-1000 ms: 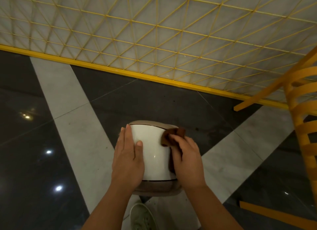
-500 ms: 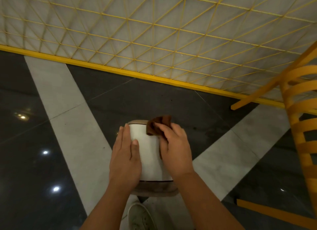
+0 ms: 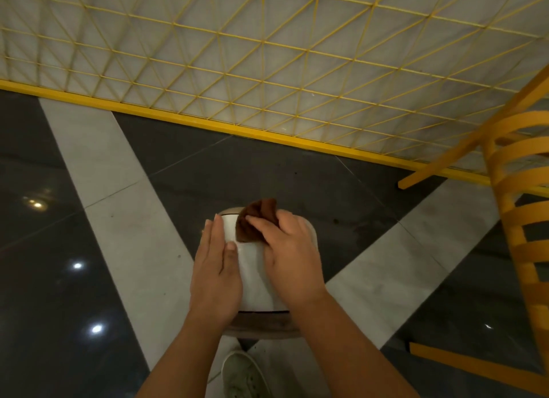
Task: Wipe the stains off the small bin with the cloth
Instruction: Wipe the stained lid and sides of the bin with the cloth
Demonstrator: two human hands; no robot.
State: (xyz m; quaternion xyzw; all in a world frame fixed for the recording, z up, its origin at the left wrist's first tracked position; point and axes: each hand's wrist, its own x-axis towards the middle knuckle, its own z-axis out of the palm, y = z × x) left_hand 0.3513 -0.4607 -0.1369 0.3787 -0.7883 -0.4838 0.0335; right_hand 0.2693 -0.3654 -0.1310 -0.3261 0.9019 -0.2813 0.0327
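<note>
Brown cloth (image 3: pixel 255 221), one bin (image 3: pixel 255 275), two hands (image 3: pixel 216 274).

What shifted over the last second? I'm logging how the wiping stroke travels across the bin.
The right hand slid the brown cloth leftward across the far upper part of the small bin, from its right edge toward the middle. The left hand stayed flat against the bin's left side, steadying it. The cloth stayed in the same grip.

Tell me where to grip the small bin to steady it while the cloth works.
Hold the small bin by its bare left side, coming from the left with a flat palm as the left hand does. The right hand presses the cloth on its upper right, so that side is taken.
</note>
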